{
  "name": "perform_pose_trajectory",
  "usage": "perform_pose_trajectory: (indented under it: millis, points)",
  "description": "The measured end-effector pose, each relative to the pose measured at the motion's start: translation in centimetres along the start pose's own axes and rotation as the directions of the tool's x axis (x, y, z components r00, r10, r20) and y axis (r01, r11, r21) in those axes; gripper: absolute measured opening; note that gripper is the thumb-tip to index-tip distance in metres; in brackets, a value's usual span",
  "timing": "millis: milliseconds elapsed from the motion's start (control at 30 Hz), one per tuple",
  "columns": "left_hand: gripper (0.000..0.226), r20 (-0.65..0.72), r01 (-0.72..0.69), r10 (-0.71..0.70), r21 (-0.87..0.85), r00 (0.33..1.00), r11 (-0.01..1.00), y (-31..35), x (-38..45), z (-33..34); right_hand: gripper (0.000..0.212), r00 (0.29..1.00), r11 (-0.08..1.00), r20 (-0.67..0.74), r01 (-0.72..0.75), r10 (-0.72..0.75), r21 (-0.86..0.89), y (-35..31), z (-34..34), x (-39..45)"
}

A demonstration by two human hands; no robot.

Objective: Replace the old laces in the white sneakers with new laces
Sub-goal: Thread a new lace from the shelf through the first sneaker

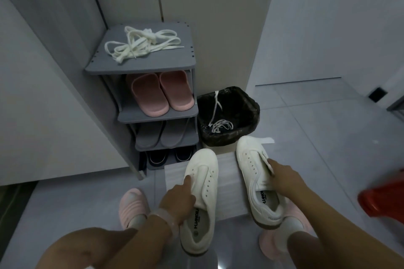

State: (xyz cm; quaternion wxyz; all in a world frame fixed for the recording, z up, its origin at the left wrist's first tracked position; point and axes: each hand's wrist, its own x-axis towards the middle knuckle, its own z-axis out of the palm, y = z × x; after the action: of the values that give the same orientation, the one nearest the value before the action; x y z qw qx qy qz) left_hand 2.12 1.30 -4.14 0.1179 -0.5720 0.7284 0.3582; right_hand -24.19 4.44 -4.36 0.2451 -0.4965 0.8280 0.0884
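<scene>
The tongue of the left white canvas sneaker [200, 190] is pinched by the left hand [178, 197], index finger stretched along the eyelet row. The tongue of the right white canvas sneaker [258, 179] is held by the right hand [282, 178], fingers curled round its edge. Both sneakers are unlaced, eyelets bare, and are set on a pale ribbed foam sheet [229, 181] on the floor, at six o'clock in the view. The shoes are judged light, with soft uppers that fold under pressure; a firmer hold would be had at the stiff rubber sole or heel.

At twelve o'clock of the sneakers a black-lined waste bin [251, 113] is seen, with thin white old laces [219, 125] dropped inside. At eleven o'clock, on the top of a grey plastic shoe rack [140, 65], a tangled heap of flat cream new laces [140, 45] is laid. These are judged limp and prone to knotting, best taken at a stiff tip.

The number of new laces cannot be counted in the tangle. A blurred red object [382, 201] at three o'clock is cut off by the frame edge.
</scene>
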Motion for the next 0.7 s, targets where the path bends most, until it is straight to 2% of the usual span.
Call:
perform_pose_trajectory:
  millis: [167, 300, 333, 400, 467, 533, 633, 700]
  points:
    - [0.059, -0.009, 0.025, -0.025, -0.026, 1.000, 0.999, -0.5, 0.1, -0.5, 0.064, 0.998, 1.000, 0.052, -0.024, 0.023, 0.015, 0.5, 0.1, 0.6]
    - [0.061, 0.058, 0.024, -0.023, -0.020, 0.998, 0.999, -0.7, 0.2, -1.0, 0.071, 0.984, 0.996, 0.157, 0.075, -0.080, 0.038, -0.9, -3.1, -0.8]
    - [0.062, 0.083, 0.024, -0.023, -0.012, 0.996, 1.000, -0.7, 0.2, -1.2, 0.068, 0.984, 0.992, 0.129, 0.119, -0.122, 0.028, -2.1, -4.7, -1.0]
    - [0.065, 0.153, 0.004, -0.007, 0.018, 0.988, 1.000, -0.4, 0.0, -2.0, 0.056, 0.965, 0.965, -0.014, 0.263, -0.263, 0.018, -5.7, -8.5, -1.4]
    - [0.065, 0.175, -0.075, 0.062, 0.069, 0.983, 0.995, -0.1, -0.8, -3.4, 0.044, 0.876, 0.900, -0.227, 0.436, -0.424, 0.003, -11.0, -12.5, -1.9]
    - [0.058, 0.091, -0.176, 0.170, 0.068, 0.981, 0.982, 0.2, -2.0, -5.5, 0.038, 0.748, 0.824, -0.409, 0.567, -0.523, -0.018, -17.3, -15.8, -2.6]
    - [0.050, -0.169, -0.282, 0.265, -0.084, 0.949, 0.956, -0.7, -3.7, -9.3, 0.035, 0.573, 0.718, -0.554, 0.693, -0.604, -0.066, -25.9, -18.7, -2.9]
    - [0.044, -0.368, -0.335, 0.243, -0.211, 0.898, 0.918, -2.2, -4.2, -11.7, 0.039, 0.522, 0.695, -0.562, 0.705, -0.641, -0.139, -30.3, -19.3, -2.3]
